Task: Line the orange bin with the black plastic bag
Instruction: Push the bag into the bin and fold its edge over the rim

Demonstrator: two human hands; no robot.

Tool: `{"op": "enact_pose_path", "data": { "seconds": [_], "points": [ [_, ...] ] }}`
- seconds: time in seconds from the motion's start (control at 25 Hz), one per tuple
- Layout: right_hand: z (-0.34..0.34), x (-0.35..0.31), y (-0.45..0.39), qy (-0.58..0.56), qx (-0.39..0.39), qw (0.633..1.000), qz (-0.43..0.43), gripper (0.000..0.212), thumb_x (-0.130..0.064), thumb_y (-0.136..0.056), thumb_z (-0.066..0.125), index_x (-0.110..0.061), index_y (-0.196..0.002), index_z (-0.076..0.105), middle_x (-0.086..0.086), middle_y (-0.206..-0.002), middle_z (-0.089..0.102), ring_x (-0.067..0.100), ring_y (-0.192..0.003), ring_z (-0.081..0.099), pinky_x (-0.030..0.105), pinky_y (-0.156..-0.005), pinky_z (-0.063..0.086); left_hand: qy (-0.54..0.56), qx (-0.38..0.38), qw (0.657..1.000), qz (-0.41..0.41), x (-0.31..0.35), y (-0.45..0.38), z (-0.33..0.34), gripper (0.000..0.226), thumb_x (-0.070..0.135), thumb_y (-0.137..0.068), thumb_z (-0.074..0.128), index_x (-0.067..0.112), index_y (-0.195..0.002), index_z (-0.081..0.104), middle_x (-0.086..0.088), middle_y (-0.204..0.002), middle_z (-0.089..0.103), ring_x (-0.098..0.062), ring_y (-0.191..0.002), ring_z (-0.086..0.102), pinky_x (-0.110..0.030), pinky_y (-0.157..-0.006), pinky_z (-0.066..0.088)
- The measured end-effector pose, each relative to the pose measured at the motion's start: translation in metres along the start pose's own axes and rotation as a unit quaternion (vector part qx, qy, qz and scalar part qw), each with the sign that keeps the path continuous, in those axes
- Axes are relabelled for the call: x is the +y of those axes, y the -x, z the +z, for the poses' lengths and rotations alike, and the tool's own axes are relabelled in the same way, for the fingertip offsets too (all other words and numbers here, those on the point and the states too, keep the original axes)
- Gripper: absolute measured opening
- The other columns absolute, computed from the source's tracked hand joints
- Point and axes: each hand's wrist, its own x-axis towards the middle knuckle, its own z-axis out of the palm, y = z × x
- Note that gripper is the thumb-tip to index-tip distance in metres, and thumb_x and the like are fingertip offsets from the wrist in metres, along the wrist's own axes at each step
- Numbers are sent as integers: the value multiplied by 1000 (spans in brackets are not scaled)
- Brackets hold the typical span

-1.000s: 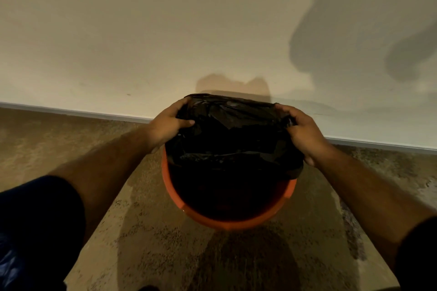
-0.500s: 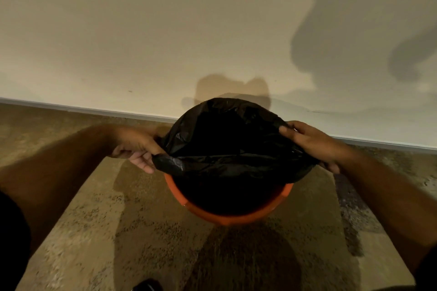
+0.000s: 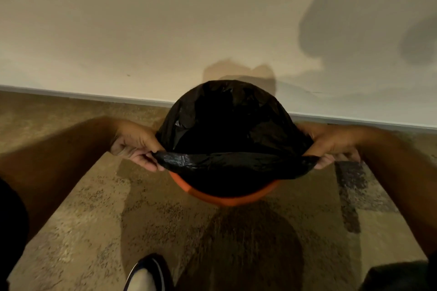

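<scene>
Each grip is pinched on the bag's mouth: the left hand (image 3: 136,146) has the near hem between thumb and fingers on its side, the right hand (image 3: 331,146) does the same opposite, and the black plastic bag (image 3: 234,130) is drawn taut between them. A second ago both hands sat up at the far corners of the mouth; now they have slid down and outward to the sides, and the far edge has been pulled over the back of the rim, so the film domes over the top there. To my eye the lining is over halfway: only the front lip of the orange bin (image 3: 227,198) shows bare, and the stretched hem hangs just above it. The bin stands on the speckled floor (image 3: 94,231) close to the wall (image 3: 142,19). The bag looks thin, crinkled, faintly glossy, its inside too dark to read.
</scene>
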Motion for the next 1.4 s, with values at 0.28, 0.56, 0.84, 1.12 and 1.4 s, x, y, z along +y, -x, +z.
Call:
{"op": "enact_pose_path", "data": {
  "seconds": [0.28,0.56,0.84,1.12,1.4],
  "points": [
    [55,26,19,368,249,858,-258,145,-28,-68,100,-39,-170,-2,-11,-170,7,35,-147,43,27,-98,56,-77,233,944,221,-43,7,23,117,34,-65,98,30,-161,31,0,-154,54,-25,-124,68,-41,-90,63],
    [100,32,4,611,157,698,-338,82,-3,-84,73,-26,-159,49,5,-177,21,28,-164,18,57,-131,1,-585,201,607,500,-34,25,56,50,12,-86,69,28,-133,73,8,-140,69,-9,-134,60,-54,-128,30],
    [115,38,2,618,133,635,-444,59,-18,-91,69,-14,-149,59,5,-141,57,26,-127,59,49,-117,47,-600,156,594,512,-41,15,76,25,28,-95,74,20,-119,76,2,-115,69,-15,-104,64,-28,-88,52],
    [119,31,1,586,172,566,-554,20,-1,-97,68,-7,-112,80,8,-96,74,28,-79,68,39,-64,54,-649,192,463,572,-43,14,80,5,17,-91,75,16,-95,74,-2,-90,70,-21,-80,64,-34,-75,51],
    [115,43,7,600,121,583,-534,26,-3,-83,84,-9,-108,81,6,-88,76,25,-69,72,33,-51,57,-689,216,336,606,-57,13,75,12,14,-95,71,13,-86,78,-2,-77,70,-20,-62,67,-31,-55,55]
  ]
}}
